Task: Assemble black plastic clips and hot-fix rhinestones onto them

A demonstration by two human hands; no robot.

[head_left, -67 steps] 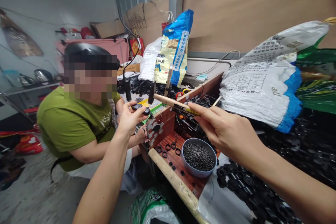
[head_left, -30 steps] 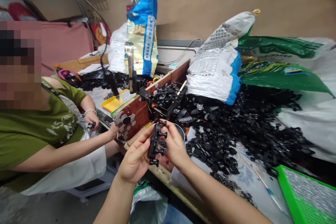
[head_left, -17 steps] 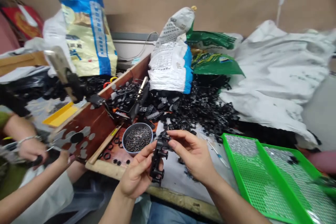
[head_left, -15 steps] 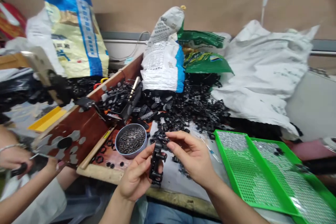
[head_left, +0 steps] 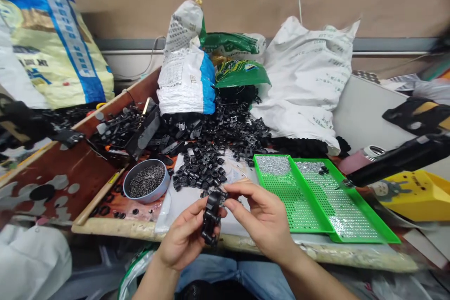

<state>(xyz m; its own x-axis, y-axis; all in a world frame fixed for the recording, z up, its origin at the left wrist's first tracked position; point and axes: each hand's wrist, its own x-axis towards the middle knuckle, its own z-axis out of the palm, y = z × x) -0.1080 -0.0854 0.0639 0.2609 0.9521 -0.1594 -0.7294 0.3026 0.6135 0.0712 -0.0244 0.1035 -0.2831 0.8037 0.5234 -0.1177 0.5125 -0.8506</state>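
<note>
My left hand (head_left: 183,236) grips a black plastic part (head_left: 211,215) upright, just above the table's near edge. My right hand (head_left: 265,218) pinches the top end of the same part with thumb and forefinger. Behind the hands a pile of small black plastic pieces (head_left: 204,171) lies on the table. A grey bowl (head_left: 146,185) of tiny dark bits stands to the left of it.
Two green perforated trays (head_left: 316,197) lie side by side at the right. Filled sacks (head_left: 186,75) lean on the back wall. A wooden box wall (head_left: 52,173) runs along the left. A yellow box (head_left: 418,192) and a black tool (head_left: 397,159) are at far right.
The view has swung right, away from the person in green. The hammer seen first is gone from my right hand. Both hands now hold the black part, lower and nearer to me.
</note>
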